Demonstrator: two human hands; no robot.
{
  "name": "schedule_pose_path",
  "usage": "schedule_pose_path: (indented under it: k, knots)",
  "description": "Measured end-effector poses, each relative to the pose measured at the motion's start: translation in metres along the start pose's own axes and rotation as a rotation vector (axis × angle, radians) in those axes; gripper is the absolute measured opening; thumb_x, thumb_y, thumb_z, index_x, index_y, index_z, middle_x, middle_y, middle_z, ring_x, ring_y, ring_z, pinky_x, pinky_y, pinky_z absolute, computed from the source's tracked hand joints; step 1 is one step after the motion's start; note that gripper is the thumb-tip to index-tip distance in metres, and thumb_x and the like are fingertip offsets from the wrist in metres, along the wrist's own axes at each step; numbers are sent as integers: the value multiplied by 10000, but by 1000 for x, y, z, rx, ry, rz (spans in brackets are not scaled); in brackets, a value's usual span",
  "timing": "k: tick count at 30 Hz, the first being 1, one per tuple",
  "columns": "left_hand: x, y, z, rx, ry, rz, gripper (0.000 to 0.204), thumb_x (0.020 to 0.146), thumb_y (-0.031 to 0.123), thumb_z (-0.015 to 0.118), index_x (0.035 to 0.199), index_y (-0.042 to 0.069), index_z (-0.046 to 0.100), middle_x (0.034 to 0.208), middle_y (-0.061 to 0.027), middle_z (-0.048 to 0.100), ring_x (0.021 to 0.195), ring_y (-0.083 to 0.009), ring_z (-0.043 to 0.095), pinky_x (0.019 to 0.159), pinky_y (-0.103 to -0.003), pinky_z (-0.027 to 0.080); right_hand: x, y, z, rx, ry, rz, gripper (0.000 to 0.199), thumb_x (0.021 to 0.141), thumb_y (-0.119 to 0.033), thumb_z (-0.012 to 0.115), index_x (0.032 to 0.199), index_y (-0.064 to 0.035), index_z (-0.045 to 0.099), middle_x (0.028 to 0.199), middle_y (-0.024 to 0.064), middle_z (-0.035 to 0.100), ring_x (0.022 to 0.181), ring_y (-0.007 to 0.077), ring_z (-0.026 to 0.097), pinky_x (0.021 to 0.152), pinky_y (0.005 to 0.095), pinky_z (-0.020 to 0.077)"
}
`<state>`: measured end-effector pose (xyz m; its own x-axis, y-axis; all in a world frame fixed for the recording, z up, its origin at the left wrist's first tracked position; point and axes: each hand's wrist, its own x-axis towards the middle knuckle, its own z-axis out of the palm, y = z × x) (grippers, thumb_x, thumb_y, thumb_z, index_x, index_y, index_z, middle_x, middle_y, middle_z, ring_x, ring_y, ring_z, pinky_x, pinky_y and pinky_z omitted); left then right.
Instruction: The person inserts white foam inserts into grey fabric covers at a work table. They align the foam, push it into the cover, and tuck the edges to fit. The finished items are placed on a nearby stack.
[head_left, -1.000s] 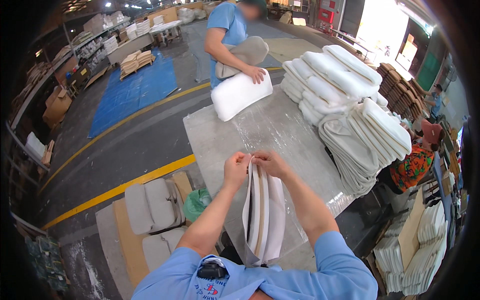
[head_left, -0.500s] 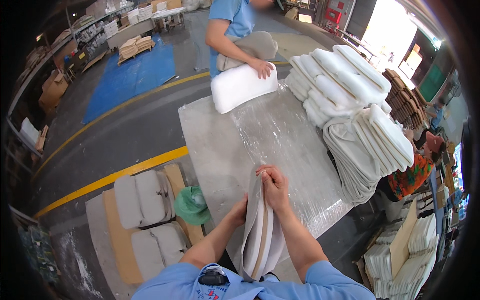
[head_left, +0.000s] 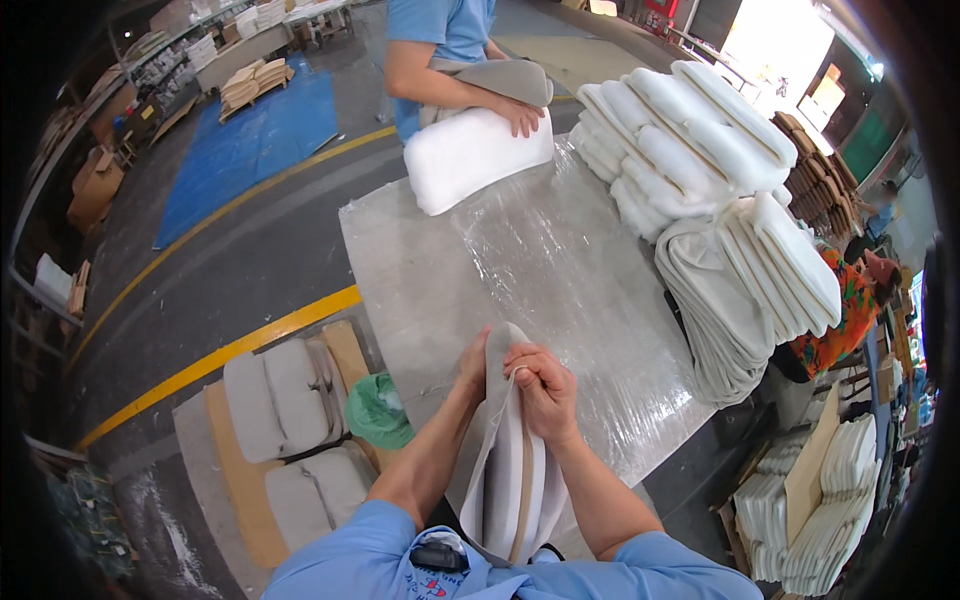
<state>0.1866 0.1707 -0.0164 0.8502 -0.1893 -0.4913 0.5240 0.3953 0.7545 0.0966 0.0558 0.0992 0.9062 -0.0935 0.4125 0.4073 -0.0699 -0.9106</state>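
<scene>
In front of me a white padded cushion (head_left: 510,485) with a tan strip along its edge stands on end, partly inside a grey fabric cover (head_left: 478,455). My right hand (head_left: 542,395) is closed, pinching the cover's edge near the top of the cushion. My left hand (head_left: 474,365) lies flat against the cover's left outer side, fingers stretched; some of them are hidden behind the fabric. The cushion's lower end reaches my body.
Under the cushion is a plastic-covered table (head_left: 420,250). Across it a co-worker (head_left: 430,60) holds a white cushion (head_left: 470,155) and grey fabric. White cushions (head_left: 680,130) and grey covers (head_left: 710,310) are stacked right. Covered cushions (head_left: 275,400) and a green bag (head_left: 380,410) are left.
My left hand has slid upward along the cover, and the fabric's top now stands higher beside my right hand. The co-worker's grey fabric has shifted above the white cushion.
</scene>
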Motion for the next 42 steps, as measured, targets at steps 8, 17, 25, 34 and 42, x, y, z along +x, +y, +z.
schedule_pose_path:
  k: [8,17,25,34,42]
  knots:
    - [21,34,-16,150,-195,220,510,1071,516,518,921,66,706,829,-21,665,749,-140,610,697,-304,491,17,24,14,54,-48,79,236,1037,-189,674,902,3,702,1018,116,710,953,201,653,866,331,522]
    - [5,63,-14,278,-275,265,644,1102,588,409,867,55,683,791,-13,626,745,-115,562,713,-276,452,21,39,24,84,-84,109,221,1026,-174,683,895,3,698,1015,103,703,944,194,655,863,329,518]
    - [-15,89,-11,458,-378,416,582,1125,518,407,944,28,664,934,-49,660,881,-138,580,806,-277,461,26,39,30,63,-94,90,151,991,-107,693,887,2,699,1024,106,711,942,195,659,874,329,521]
    - [-26,97,-15,476,-428,409,425,1095,456,569,923,72,628,807,26,539,751,-88,462,642,-278,393,16,33,36,66,-84,78,140,991,-93,685,891,4,685,1006,106,712,932,200,673,865,333,530]
    - [-16,96,7,372,-433,79,349,1079,438,606,975,111,664,958,35,610,872,-69,538,773,-237,446,19,39,15,-81,-66,70,58,965,-55,684,993,-16,716,1076,93,744,1004,246,689,885,353,542]
